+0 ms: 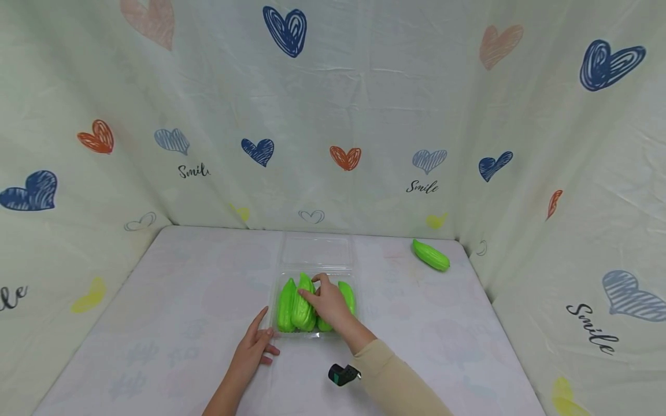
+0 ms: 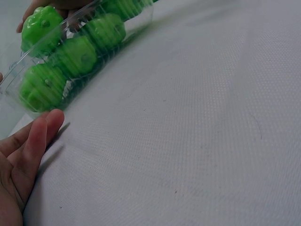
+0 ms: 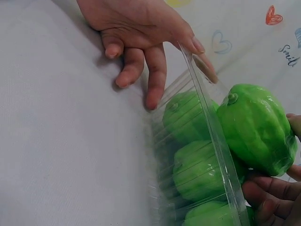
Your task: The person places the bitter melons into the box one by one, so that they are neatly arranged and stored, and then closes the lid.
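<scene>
A clear plastic box [image 1: 333,335] holds several green, ridged bitter melons [image 1: 285,306] side by side. My right hand [image 1: 333,303] grips one bitter melon [image 1: 303,309] between thumb and fingers, on top of the row. In the right wrist view this held bitter melon [image 3: 256,127] stands above the box rim, tilted, with fingertips along its side and under it. My left hand [image 1: 247,352] rests its loosely extended fingers against the box's front left corner. One finger lies along the left wall, and others touch the front.
The transparent lid [image 1: 317,252] lies folded back behind the box. Another bitter melon [image 1: 430,255] lies at the table's back right. A small black device [image 1: 343,375] shows beside the right sleeve. A heart-printed curtain [image 1: 385,115] surrounds the white table [image 1: 208,277].
</scene>
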{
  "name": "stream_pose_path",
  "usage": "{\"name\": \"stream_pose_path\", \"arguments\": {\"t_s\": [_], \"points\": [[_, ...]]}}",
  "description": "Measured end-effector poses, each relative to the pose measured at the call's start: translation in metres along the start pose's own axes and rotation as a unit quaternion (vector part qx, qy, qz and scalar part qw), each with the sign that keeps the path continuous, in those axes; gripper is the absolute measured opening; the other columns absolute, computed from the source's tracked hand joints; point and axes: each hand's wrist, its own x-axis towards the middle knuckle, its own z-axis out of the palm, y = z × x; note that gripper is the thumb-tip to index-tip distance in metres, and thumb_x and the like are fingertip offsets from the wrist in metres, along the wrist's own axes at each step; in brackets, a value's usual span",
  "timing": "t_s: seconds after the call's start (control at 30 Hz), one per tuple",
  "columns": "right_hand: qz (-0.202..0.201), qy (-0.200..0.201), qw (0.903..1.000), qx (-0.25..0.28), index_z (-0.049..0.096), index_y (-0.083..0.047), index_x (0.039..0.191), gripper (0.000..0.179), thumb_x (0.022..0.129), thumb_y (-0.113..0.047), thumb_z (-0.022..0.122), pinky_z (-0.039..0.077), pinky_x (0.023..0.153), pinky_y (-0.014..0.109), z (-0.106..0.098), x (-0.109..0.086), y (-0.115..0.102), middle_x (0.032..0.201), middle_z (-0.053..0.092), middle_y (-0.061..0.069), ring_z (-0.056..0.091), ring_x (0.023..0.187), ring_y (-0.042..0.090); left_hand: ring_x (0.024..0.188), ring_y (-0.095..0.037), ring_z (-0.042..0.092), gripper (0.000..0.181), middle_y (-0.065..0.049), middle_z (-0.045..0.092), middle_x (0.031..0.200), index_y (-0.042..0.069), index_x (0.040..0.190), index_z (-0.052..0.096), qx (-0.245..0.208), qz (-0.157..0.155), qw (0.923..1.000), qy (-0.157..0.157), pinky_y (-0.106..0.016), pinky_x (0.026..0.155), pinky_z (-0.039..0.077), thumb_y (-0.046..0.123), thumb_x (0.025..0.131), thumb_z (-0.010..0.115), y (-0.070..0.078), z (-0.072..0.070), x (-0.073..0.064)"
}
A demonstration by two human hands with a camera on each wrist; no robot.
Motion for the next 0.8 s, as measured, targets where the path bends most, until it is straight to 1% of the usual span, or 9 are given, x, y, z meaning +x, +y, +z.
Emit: {"name": "stream_pose_path", "arguments": {"t_s": [0.17,0.4,0.67,0.8], "points": [[-0.004,0.013,0.9997,-0.019,0.050,-0.006,0.122,0.053,0.093,-0.048,0.063,0.043,0.050,0.027,0.0047,0.0015,0.0023,0.072,0.056,-0.002,0.051,0.059,0.011,0.075,-0.023,0.067,0.062,-0.012,0.065,0.105,0.020,0.154,0.026,0.001,0.000,1.0000,0.000,-0.033,0.058,0.055,0.035,0.101,0.053,-0.0005,-0.0002,0.0000],[-0.005,0.023,0.9993,-0.030,0.050,-0.008,0.116,0.051,0.092,-0.051,0.062,0.040,0.047,0.026,0.0071,0.0003,0.0010,0.070,0.055,-0.002,0.049,0.056,0.011,0.074,-0.023,0.067,0.061,-0.012,0.066,0.104,0.019,0.154,0.026,0.003,0.001,1.0000,0.002,-0.033,0.057,0.055,0.032,0.102,0.053,0.0004,0.0002,-0.0001],[-0.003,0.028,0.9986,-0.044,0.051,-0.009,0.114,0.051,0.091,-0.052,0.062,0.040,0.047,0.026,0.0068,-0.0026,-0.0026,0.070,0.055,-0.003,0.049,0.055,0.011,0.074,-0.023,0.066,0.061,-0.012,0.066,0.103,0.020,0.154,0.026,0.004,0.001,1.0000,0.001,-0.033,0.058,0.055,0.033,0.101,0.053,0.0010,0.0004,-0.0004],[0.000,0.027,0.9986,-0.046,0.051,-0.008,0.116,0.053,0.091,-0.054,0.061,0.040,0.046,0.027,0.0087,-0.0020,-0.0021,0.071,0.055,-0.003,0.049,0.056,0.010,0.074,-0.023,0.067,0.061,-0.012,0.066,0.103,0.020,0.154,0.026,0.005,0.000,1.0000,0.001,-0.033,0.058,0.055,0.033,0.102,0.053,0.0010,0.0001,-0.0004]]}}
